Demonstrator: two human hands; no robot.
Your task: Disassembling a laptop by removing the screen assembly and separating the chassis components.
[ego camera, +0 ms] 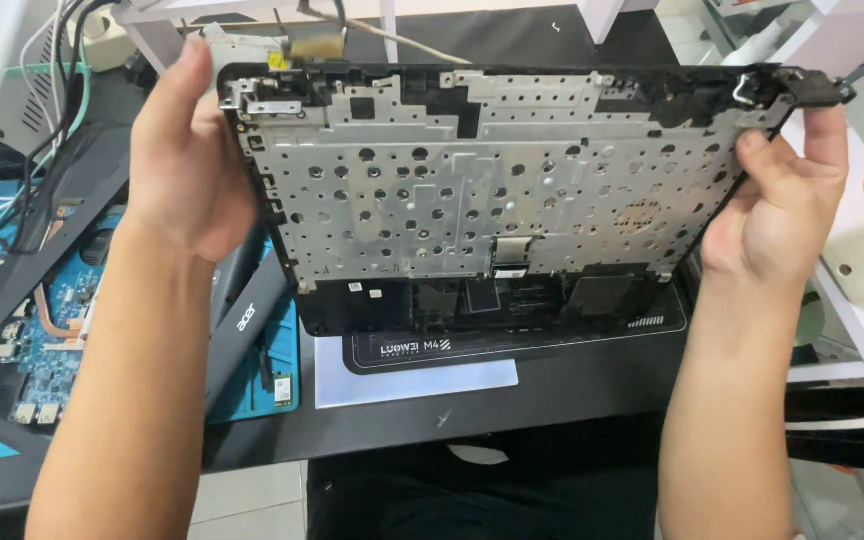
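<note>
laptop keyboard frame held up between both hands

my left hand grips the left edge of the laptop palmrest frame; my right hand grips its right edge. the frame is raised above the table, its perforated metal plate facing me. a blue circuit board lies at left.

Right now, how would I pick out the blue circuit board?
Start from the big laptop shell held up by both hands. Look lower left, past the left hand: the blue circuit board lies flat there, the only bright blue part with copper piping.
</note>
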